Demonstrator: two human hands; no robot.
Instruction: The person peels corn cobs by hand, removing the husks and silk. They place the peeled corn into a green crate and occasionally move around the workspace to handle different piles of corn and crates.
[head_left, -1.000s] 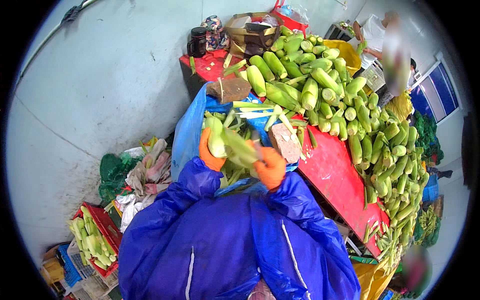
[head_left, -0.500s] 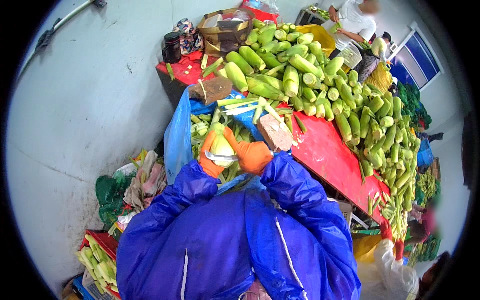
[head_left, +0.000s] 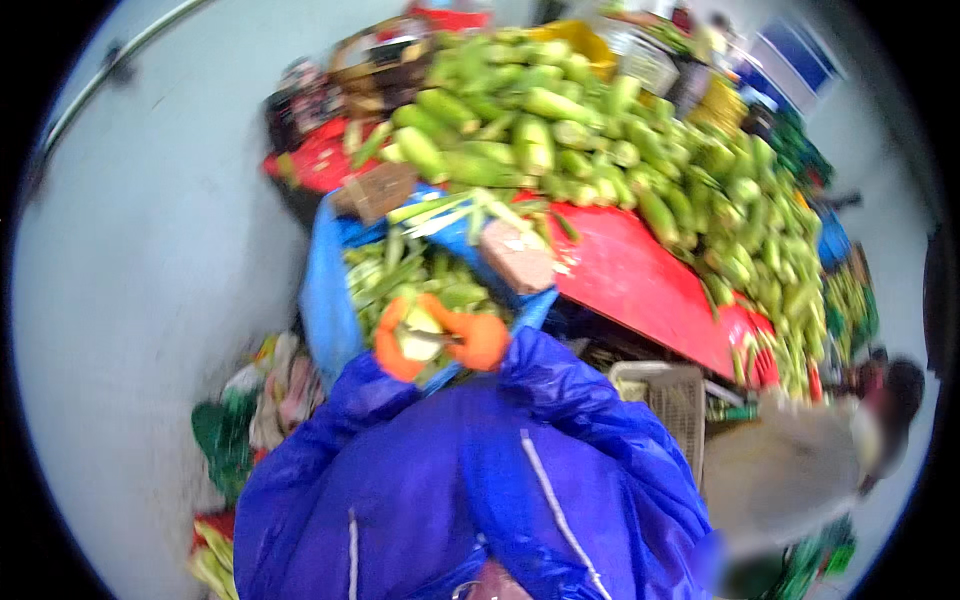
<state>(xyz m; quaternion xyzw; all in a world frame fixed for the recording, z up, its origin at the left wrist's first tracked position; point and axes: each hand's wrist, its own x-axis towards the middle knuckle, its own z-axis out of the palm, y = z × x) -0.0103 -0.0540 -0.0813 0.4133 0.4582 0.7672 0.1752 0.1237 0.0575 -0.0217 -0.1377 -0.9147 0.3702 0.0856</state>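
Observation:
My left hand (head_left: pixel 390 345), in an orange glove, is closed around the side of a pale green ear of corn (head_left: pixel 421 330) whose cut end faces me. My right hand (head_left: pixel 478 339), gloved the same, grips a knife (head_left: pixel 432 336), its thin blade lying across the ear. Motion blur softens both hands. They are over a blue plastic bag (head_left: pixel 330 290) holding green husk trimmings (head_left: pixel 385 265). Two bricks, one brown (head_left: pixel 378 192) and one pinkish (head_left: pixel 517 258), press on the bag's far edge, with cut husk strips (head_left: pixel 465 212) between them.
Many husked ears of corn (head_left: pixel 533 145) are heaped on the red table (head_left: pixel 640 280) ahead and to the right. A plastic crate (head_left: pixel 680 410) stands below the table's edge. Another person (head_left: pixel 790 460) works at the right. A bare wall (head_left: pixel 180 250) rises on the left.
The view has swung, so the table and bag sit further left in the picture. The ear has tipped so its pale cut end shows, and the knife lies across it. Both hands keep their hold.

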